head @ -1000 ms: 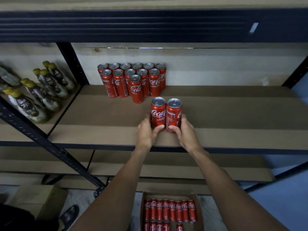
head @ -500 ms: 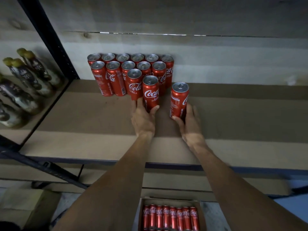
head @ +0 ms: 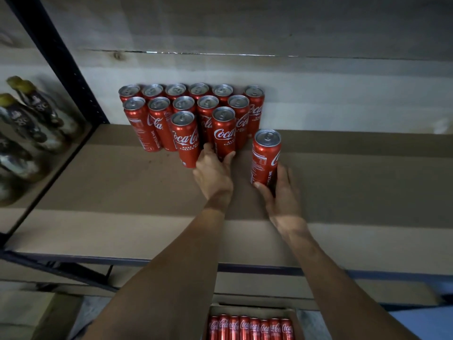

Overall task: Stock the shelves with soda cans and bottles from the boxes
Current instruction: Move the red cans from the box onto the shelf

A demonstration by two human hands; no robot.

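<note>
Several red Coca-Cola cans (head: 157, 121) stand in rows at the back of the brown shelf (head: 122, 192). My left hand (head: 213, 175) grips the base of a can (head: 223, 133) in the front row, beside another front can (head: 185, 138). My right hand (head: 282, 192) holds a separate can (head: 266, 155) upright on the shelf, a little right of the group. Below the shelf an open cardboard box (head: 250, 327) shows a row of more red cans.
Bottles with yellow caps (head: 36, 111) lie in the neighbouring bay at left, behind a black upright post (head: 61, 60). A wooden back wall (head: 318, 94) closes the shelf. Bare shelf board stretches to the right of the cans.
Both hands pushed their cans from the shelf's front edge to the back. The left can now stands in the front row; the right can stays apart at the right.
</note>
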